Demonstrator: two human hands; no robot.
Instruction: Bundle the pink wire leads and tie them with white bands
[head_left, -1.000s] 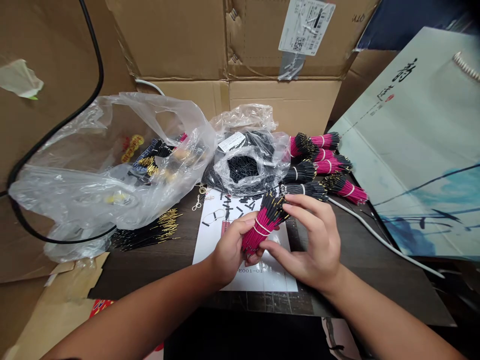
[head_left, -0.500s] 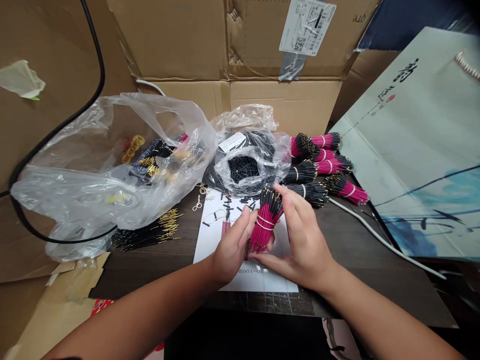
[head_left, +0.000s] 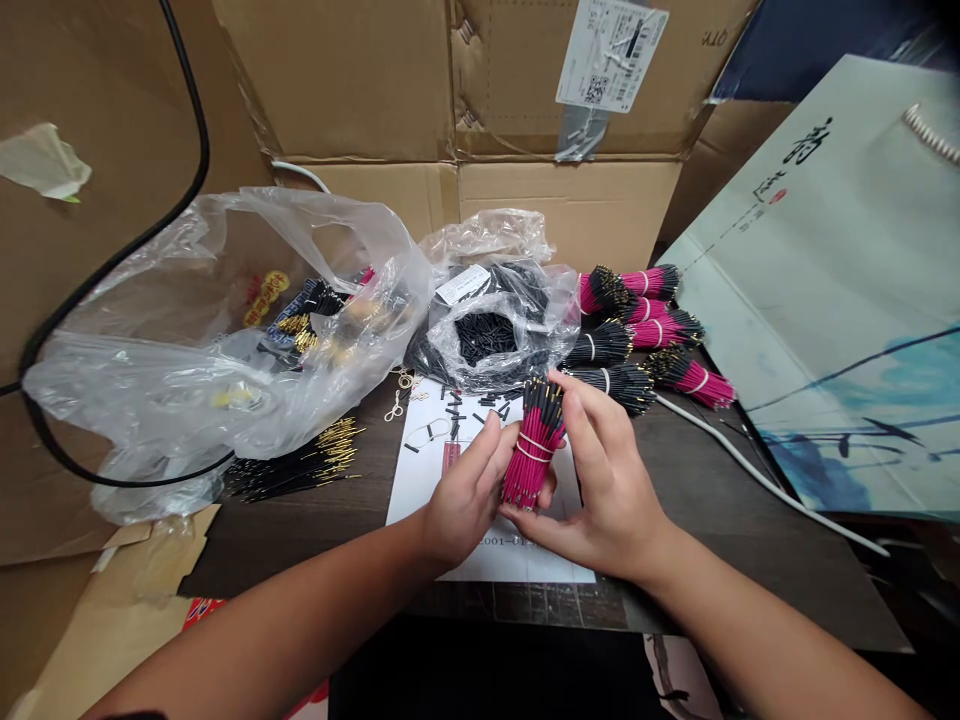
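Observation:
Between my two hands stands a bundle of magenta wires [head_left: 534,450] with black sleeves at the top ends, bound round the middle by a pale rubber band. My left hand [head_left: 471,495] is closed round its left side, its fingers partly hidden behind the bundle. On the other side, my right hand [head_left: 600,480] grips it, with fingers at the upper end and thumb at the lower. Under the hands lies a printed white sheet [head_left: 420,500]. Short black tubes [head_left: 491,402] are scattered on the sheet's upper part, below an opened clear bag of black tubes [head_left: 486,338].
Several tied wire bundles [head_left: 652,330], magenta and black, lie at the back right beside a pale paper bag [head_left: 840,300]. Left are a crumpled plastic bag [head_left: 187,380] and loose black wires [head_left: 300,465]. Rubber bands [head_left: 395,403] lie near the sheet. A white cable [head_left: 765,478] crosses the right.
The bundle has turned slightly more upright in my hands. Both hands still hold it in nearly the same place.

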